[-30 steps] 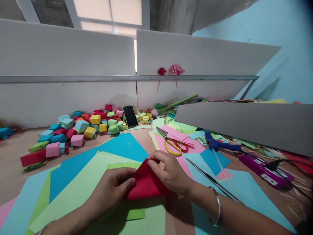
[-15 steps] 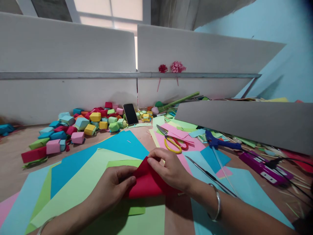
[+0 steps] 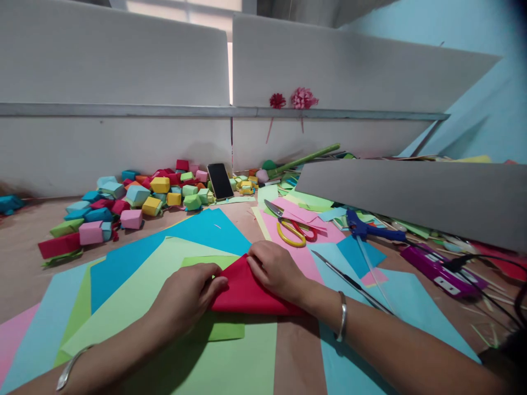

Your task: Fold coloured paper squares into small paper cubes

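The surface [image 3: 298,356] spreads under everything, with two white boards [image 3: 111,60] standing along its far side and a metal rail [image 3: 164,111] running across them. A grey board [image 3: 415,192] slants over the clutter at the right. Large sheets lie across the near part and partly overlap: light green [image 3: 259,356], blue [image 3: 197,230], and light blue on both sides [image 3: 411,312].

Above the light green sheet, between the two hands, is the red paper [image 3: 247,293], folded to a peak at the top with a long straight lower edge. The left hand [image 3: 185,296] pinches its left side, thumb and fingers closed on it; the right hand [image 3: 275,269] is curled closed on it beside the peak. Each wrist has a silver bangle [image 3: 342,316].

At the left, small coloured paper boxes [image 3: 132,219] sit in a loose heap, reaching the phone [image 3: 220,181]. A purple power strip [image 3: 444,270] lies at the right, near a blue glue gun [image 3: 376,232]. A long pointed tool [image 3: 349,282] runs toward the right forearm. Scissors [image 3: 293,227] with yellow and red handles rest on pink paper [image 3: 329,236]. Smallest are two paper flowers [image 3: 303,98], one pink and one red, at the rail
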### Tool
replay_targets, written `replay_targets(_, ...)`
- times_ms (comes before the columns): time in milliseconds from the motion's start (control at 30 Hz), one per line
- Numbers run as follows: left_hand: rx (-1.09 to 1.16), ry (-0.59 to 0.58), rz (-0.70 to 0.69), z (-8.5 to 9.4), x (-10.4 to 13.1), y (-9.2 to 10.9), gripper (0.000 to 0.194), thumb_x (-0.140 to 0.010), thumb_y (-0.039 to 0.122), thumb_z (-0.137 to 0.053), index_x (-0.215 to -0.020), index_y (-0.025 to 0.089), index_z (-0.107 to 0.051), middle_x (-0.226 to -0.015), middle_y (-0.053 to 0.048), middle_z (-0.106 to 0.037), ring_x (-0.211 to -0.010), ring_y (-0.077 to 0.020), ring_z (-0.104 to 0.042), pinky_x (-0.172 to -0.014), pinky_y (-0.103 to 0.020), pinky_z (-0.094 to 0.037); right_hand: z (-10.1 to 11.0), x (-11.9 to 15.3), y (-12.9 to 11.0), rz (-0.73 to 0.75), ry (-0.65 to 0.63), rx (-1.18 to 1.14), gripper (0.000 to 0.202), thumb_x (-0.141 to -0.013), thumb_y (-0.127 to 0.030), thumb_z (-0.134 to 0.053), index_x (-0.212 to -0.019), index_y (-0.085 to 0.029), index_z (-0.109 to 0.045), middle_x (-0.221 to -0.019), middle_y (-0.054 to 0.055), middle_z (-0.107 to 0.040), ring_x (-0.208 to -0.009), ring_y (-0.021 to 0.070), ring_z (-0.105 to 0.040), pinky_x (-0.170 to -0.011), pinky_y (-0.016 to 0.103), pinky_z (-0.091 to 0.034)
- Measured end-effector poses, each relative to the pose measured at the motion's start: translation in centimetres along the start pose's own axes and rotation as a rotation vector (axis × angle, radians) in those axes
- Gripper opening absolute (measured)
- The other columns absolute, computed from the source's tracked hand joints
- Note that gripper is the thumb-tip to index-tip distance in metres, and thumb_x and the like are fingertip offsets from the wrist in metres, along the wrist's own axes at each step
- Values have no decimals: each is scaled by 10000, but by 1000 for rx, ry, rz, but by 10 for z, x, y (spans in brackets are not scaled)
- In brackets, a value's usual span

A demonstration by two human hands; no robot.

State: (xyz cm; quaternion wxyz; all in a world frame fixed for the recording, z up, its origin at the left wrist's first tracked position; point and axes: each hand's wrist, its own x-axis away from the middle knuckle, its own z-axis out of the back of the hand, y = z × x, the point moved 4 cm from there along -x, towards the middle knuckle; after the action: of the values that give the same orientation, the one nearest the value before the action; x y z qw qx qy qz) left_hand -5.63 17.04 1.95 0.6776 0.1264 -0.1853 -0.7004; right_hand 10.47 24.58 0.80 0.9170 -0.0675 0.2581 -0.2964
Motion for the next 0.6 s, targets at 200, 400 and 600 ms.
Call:
replay_targets(200,-178,-21,84,-9,-1,-8,261,-885,397,-472,-1026,198,-563,-867,-107,-725,-769,-280,-651,-550,-283,-299,-23,1,2,51,-49,168,218,-906,-103,-437,-746,-151,-576,-737,86,-600,-704,195,-497,-640,314,-338)
replay_targets(400,-240,-17,-8,-14,-3,-9,254,-906,395,-441,-817,192,-563,-726,-95,-681,-611,-231,-589,-499,-300,-188,-26,0,0,38,-66,213,224,-906,-110,-457,-721,-158,-575,-733,84,-586,-710,198,-484,-637,318,-322)
replay_targets(600,-427,17,-167,-9,-3,5,257,-916,247,-446,-771,158,-639,-832,-123,-623,-771,-255,-538,-590,-316,-296,-20,-1,2,-4,-81,139,144,-903,-173,-496,-779,-159,-567,-792,76,-584,-746,188,-497,-650,292,-356)
